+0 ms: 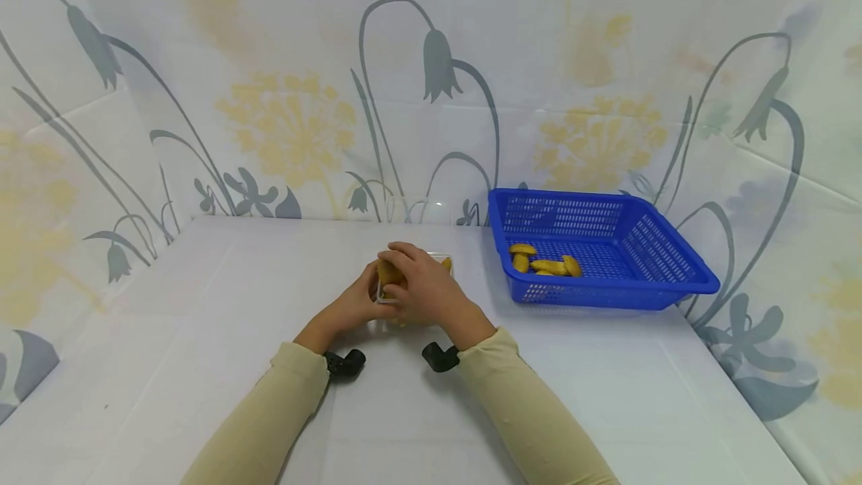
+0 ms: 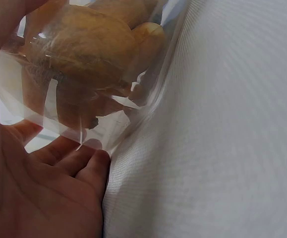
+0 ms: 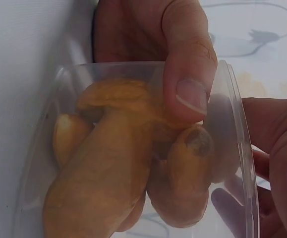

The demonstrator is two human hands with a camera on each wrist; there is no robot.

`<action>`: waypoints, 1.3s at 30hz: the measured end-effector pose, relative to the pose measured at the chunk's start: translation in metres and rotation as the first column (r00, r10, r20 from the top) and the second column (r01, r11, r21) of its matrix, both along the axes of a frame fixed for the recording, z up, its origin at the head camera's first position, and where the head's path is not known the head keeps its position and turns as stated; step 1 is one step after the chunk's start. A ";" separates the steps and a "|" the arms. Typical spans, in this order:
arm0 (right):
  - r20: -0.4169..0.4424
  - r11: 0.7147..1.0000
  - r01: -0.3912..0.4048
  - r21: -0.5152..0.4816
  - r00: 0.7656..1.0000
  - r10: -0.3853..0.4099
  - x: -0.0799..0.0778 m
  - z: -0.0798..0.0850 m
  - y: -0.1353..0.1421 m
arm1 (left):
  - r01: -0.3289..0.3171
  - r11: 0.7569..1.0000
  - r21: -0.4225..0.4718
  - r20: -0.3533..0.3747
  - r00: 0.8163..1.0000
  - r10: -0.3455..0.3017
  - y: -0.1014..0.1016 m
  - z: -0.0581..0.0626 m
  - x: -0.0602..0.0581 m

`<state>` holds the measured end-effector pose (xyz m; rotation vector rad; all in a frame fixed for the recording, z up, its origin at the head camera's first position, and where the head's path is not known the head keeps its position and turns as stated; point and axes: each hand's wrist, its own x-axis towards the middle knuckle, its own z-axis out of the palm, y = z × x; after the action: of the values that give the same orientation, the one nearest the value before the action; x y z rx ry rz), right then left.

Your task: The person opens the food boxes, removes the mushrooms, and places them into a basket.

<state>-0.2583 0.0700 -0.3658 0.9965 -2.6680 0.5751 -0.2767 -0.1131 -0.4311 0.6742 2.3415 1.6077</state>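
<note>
A clear plastic container holds several yellow-brown mushrooms, seen through its wall. My left hand grips it from the left; in the right wrist view, that hand's thumb lies across the container's wall. My right hand arches over the top, with fingers and thumb bent around a mushroom at the opening. In the left wrist view, a mushroom cap shows through the plastic above the left fingers. The right fingertips are partly hidden.
A blue perforated basket stands to the right, with a few mushrooms in its near left corner. White cloth covers the table, and a flower-patterned curtain hangs behind. Dark wrist cameras sit by both cuffs.
</note>
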 end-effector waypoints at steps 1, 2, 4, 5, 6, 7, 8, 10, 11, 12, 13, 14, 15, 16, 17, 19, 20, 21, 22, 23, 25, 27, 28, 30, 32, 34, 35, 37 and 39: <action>0.009 1.000 0.003 0.007 1.000 -0.004 0.000 0.000 0.000 | -0.003 1.000 -0.005 -0.001 1.000 0.003 0.000 -0.001 0.000; 0.017 1.000 0.005 0.015 1.000 -0.005 0.000 0.000 -0.001 | -0.006 1.000 -0.011 0.000 1.000 0.006 0.000 -0.001 0.000; 0.033 1.000 0.004 0.024 0.999 -0.005 0.000 0.001 -0.001 | -0.007 1.000 -0.015 0.001 1.000 0.007 0.000 -0.001 0.000; 0.037 1.000 0.004 0.028 0.999 -0.005 0.000 0.001 -0.001 | -0.008 1.000 -0.017 -0.001 1.000 0.008 0.000 -0.001 0.000; 0.038 1.000 0.000 0.027 0.999 -0.001 0.000 0.001 -0.002 | -0.008 1.000 -0.016 -0.001 1.000 0.008 0.000 -0.001 0.000; 0.038 1.000 -0.002 0.028 0.999 0.001 0.000 0.002 -0.002 | -0.006 1.000 -0.014 -0.003 1.000 0.006 0.000 -0.001 0.000; 0.036 1.000 -0.005 0.029 0.999 0.004 0.000 0.002 -0.002 | -0.006 1.000 -0.014 -0.004 1.000 0.006 0.000 -0.001 -0.001; 0.030 1.000 -0.011 0.026 1.000 0.011 0.000 0.002 -0.002 | -0.006 1.000 -0.014 -0.008 1.000 0.006 0.000 -0.001 -0.001; 0.027 1.000 -0.013 0.026 1.000 0.013 0.000 0.003 -0.002 | -0.005 1.000 -0.015 -0.012 1.000 0.004 0.000 -0.002 -0.002; 0.025 1.000 -0.016 0.026 1.000 0.015 -0.001 0.003 -0.002 | -0.004 1.000 -0.015 -0.011 1.000 0.004 0.000 -0.001 -0.002; 0.023 0.999 -0.016 0.028 1.000 0.016 -0.001 0.003 -0.002 | -0.005 1.000 -0.017 -0.011 1.000 0.005 0.000 -0.001 -0.002; 0.021 0.999 -0.017 0.031 1.000 0.016 -0.001 0.003 -0.002 | -0.004 1.000 -0.018 -0.013 1.000 0.004 0.000 -0.001 -0.002; 0.021 0.999 -0.017 0.033 1.000 0.016 0.000 0.003 -0.002 | -0.005 1.000 -0.022 -0.011 1.000 0.005 0.000 -0.001 -0.002; 0.017 0.999 -0.016 0.035 1.000 0.015 0.000 0.004 -0.001 | -0.008 1.000 -0.026 -0.010 1.000 0.007 0.000 -0.001 -0.002; 0.015 0.999 -0.016 0.032 1.000 0.015 0.000 0.004 -0.001 | -0.009 1.000 -0.029 -0.008 1.000 0.009 0.000 0.000 -0.002; 0.009 1.000 -0.018 0.017 1.000 0.018 0.000 0.005 0.000 | -0.013 0.999 -0.036 -0.003 1.000 0.012 0.000 0.000 -0.001; 0.006 1.000 -0.021 0.007 1.000 0.021 0.001 0.006 0.000 | -0.016 0.999 -0.041 0.001 1.000 0.016 0.000 0.001 -0.001; 0.003 1.000 -0.022 -0.003 1.000 0.022 0.001 0.007 0.001 | -0.021 0.999 -0.045 0.007 1.000 0.021 0.000 0.001 0.000; -0.002 1.000 -0.023 -0.013 1.000 0.023 0.001 0.008 0.001 | -0.021 0.999 -0.047 0.008 1.000 0.021 0.000 0.001 0.000; -0.007 0.999 -0.028 -0.022 1.000 0.028 0.001 0.008 0.001 | -0.023 0.999 -0.049 0.012 1.000 0.023 0.000 0.001 0.000; -0.017 0.999 -0.030 -0.026 0.999 0.030 0.002 0.010 0.002 | -0.024 0.998 -0.051 0.013 1.000 0.024 0.000 0.001 -0.001; -0.030 0.999 -0.032 -0.023 0.999 0.031 0.002 0.011 0.003 | -0.027 0.998 -0.050 0.017 0.999 0.028 0.000 0.001 -0.001; -0.036 0.999 -0.034 -0.024 0.999 0.033 0.002 0.012 0.004 | -0.027 0.999 -0.048 0.017 0.999 0.027 0.000 0.001 -0.001; -0.046 0.999 -0.035 -0.027 0.998 0.034 0.004 0.014 0.005 | -0.025 0.999 -0.043 0.016 1.000 0.025 0.000 0.001 0.000; -0.059 0.999 -0.036 -0.034 0.998 0.034 0.005 0.016 0.006 | -0.025 0.999 -0.037 0.019 0.999 0.026 0.000 0.001 0.000; -0.064 0.998 -0.034 -0.044 0.997 0.031 0.006 0.018 0.007 | -0.026 0.999 -0.034 0.019 0.999 0.026 0.000 0.001 0.000; -0.063 0.998 -0.033 -0.050 0.998 0.029 0.006 0.020 0.008 | -0.027 0.999 -0.034 0.020 0.999 0.028 0.000 0.002 0.000; -0.058 0.998 -0.029 -0.058 0.998 0.025 0.007 0.022 0.009 | -0.025 0.999 -0.031 0.018 1.000 0.025 0.001 0.002 0.000; -0.053 0.998 -0.023 -0.067 0.998 0.019 0.007 0.024 0.011 | -0.029 0.999 -0.032 0.020 0.999 0.030 0.001 0.003 0.000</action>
<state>-0.2511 0.0814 -0.3416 1.0080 -2.5778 0.6301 -0.2772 -0.1121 -0.4284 0.6166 2.3680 1.5778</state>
